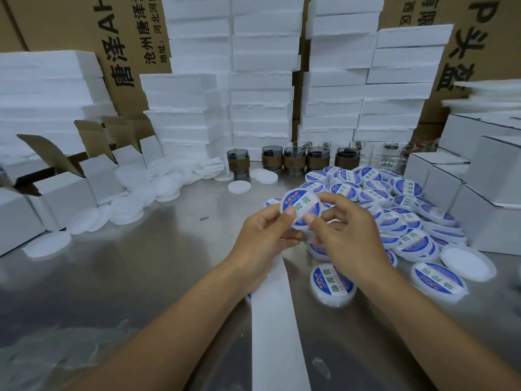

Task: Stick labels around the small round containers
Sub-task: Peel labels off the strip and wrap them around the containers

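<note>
Pinching container (301, 204) rim, left hand (265, 235) and right hand (349, 235), over steel table (169, 249).

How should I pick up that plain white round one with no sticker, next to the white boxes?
Pinch the plain white container by its thin rim, thumb on one edge and fingers on the opposite edge, coming straight down from above. It lies flat on the metal table, so there's probably no way under it, and white boxes crowd its far side.
</note>
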`<control>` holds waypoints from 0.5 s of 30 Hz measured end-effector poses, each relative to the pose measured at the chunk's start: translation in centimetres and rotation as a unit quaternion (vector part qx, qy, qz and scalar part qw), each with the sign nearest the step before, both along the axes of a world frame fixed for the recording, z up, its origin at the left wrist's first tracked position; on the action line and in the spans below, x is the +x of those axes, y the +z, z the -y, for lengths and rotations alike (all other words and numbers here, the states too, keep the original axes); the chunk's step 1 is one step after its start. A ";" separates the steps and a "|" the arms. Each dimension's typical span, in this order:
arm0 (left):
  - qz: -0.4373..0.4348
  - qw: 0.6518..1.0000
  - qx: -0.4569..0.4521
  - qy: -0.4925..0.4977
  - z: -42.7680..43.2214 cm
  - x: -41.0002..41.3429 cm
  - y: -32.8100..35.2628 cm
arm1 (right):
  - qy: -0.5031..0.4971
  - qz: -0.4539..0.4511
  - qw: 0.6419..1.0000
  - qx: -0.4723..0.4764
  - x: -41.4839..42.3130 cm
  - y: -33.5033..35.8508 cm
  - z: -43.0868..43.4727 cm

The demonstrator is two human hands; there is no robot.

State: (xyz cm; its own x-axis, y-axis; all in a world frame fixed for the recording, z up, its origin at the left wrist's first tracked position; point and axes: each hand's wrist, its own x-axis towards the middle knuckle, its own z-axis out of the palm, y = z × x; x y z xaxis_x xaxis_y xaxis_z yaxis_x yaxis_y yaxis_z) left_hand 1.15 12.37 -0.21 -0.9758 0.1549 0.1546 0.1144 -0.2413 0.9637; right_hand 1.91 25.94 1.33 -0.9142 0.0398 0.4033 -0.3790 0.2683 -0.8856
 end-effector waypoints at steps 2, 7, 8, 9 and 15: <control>0.005 0.999 -0.003 0.033 -0.1 0.0 0.0 | -0.023 -0.007 0.999 -0.028 -0.4 0.3 -0.7; 0.035 0.992 0.069 0.099 0.1 0.1 0.5 | -0.147 0.001 0.988 0.040 -1.6 0.1 -3.4; 0.039 0.989 0.088 0.111 0.2 0.1 0.6 | -0.172 -0.001 0.983 0.064 -1.6 0.0 -3.7; 0.044 0.985 0.107 0.126 0.2 0.0 0.7 | -0.195 -0.003 0.977 0.092 -1.5 -0.1 -3.9; 0.081 0.951 0.205 0.218 1.4 -0.7 0.8 | -0.263 -0.072 0.911 0.311 0.1 0.4 -3.0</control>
State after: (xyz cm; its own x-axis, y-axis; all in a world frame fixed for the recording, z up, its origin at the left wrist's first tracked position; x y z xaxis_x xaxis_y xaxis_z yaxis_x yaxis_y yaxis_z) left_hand 0.49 10.93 0.62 -0.9493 -0.3116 -0.0425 0.1487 -0.5637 0.8125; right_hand 2.02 28.91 1.73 -0.7710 0.1794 0.6111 -0.1537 0.8788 -0.4518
